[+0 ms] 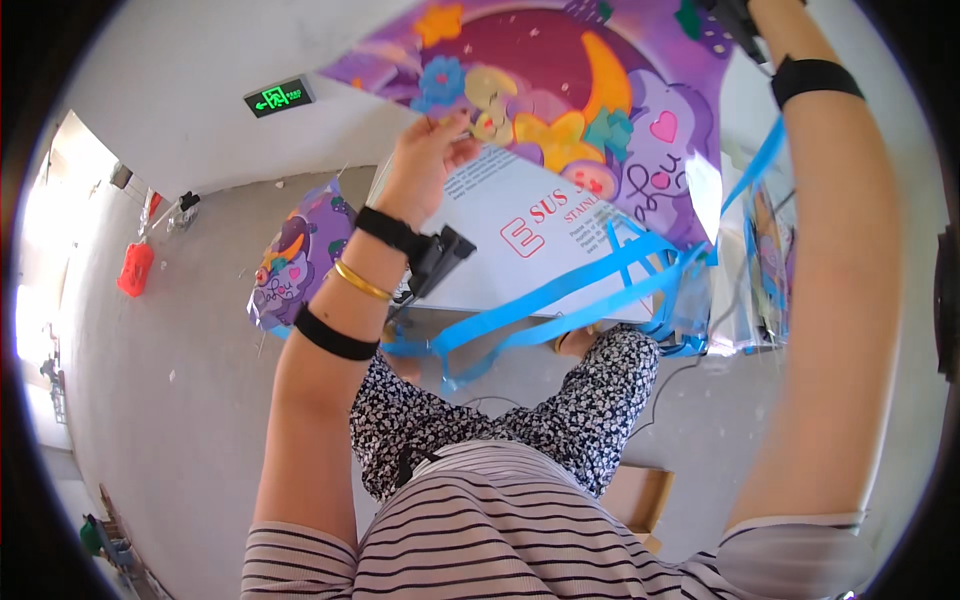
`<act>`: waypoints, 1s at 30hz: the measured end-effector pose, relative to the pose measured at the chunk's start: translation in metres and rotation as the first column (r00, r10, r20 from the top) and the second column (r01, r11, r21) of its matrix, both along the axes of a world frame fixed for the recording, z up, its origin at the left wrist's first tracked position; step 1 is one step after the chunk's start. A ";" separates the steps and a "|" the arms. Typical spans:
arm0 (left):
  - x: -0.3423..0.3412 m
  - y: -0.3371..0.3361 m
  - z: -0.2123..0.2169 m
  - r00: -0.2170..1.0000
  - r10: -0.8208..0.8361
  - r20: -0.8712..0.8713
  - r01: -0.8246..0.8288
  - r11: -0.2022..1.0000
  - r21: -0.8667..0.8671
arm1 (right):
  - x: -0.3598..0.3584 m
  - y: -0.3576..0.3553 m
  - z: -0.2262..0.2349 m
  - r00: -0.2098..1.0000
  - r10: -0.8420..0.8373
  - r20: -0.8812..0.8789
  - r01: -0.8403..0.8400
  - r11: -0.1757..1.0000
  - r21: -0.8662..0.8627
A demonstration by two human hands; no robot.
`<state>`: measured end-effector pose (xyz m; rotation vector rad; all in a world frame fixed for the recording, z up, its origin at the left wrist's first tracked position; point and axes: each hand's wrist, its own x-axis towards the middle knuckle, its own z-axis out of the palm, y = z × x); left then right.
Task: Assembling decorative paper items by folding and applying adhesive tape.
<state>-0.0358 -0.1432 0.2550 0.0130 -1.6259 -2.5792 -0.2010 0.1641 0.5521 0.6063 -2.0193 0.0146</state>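
Note:
A shiny purple plastic sheet (560, 100) with a cartoon moon, stars and animals is stretched out in the air at the top. My left hand (430, 165) pinches its near left edge between thumb and fingers. My right hand (785, 18) is raised at the sheet's upper right corner; its fingers lie beyond the picture's edge. Long light-blue plastic strips (560, 305) trail loosely below the sheet, in front of my knees. Behind them stands a white box-like surface (470, 235) with red and dark print, partly covered by the sheet.
A similar purple printed package (300, 260) is on the grey floor at the left. More printed plastic packages (765, 270) stand at the right, near a dark cable (668, 385). An open cardboard box (640, 497) sits beside me. A green-lit sign (279, 97) hangs on the wall.

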 end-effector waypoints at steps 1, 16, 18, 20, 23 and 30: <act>0.003 0.002 -0.011 0.999 0.027 0.040 -0.028 0.999 0.015 | -0.022 -0.003 -0.017 0.984 0.041 0.175 -0.053 0.996 0.065; -0.045 -0.061 0.101 0.968 0.209 -0.137 -0.234 0.952 -0.199 | 0.150 -0.041 -0.316 0.914 0.294 0.281 -0.085 0.814 -0.575; -0.069 -0.098 0.141 0.972 0.144 -0.186 -0.195 0.936 -0.293 | 0.157 -0.037 -0.328 0.873 0.354 0.335 0.041 0.632 -0.773; -0.079 -0.066 0.169 0.959 0.117 -0.258 -0.192 0.938 -0.289 | 0.152 -0.014 -0.358 0.841 0.324 0.433 0.185 0.581 -0.793; -0.090 -0.069 0.233 0.935 0.129 -0.331 -0.253 0.896 -0.365 | 0.159 0.006 -0.374 0.610 0.597 0.521 0.216 0.507 -0.834; -0.124 -0.100 0.306 0.955 0.105 -0.277 -0.214 0.891 -0.401 | 0.147 0.057 -0.385 0.044 0.938 0.344 0.201 0.329 -0.923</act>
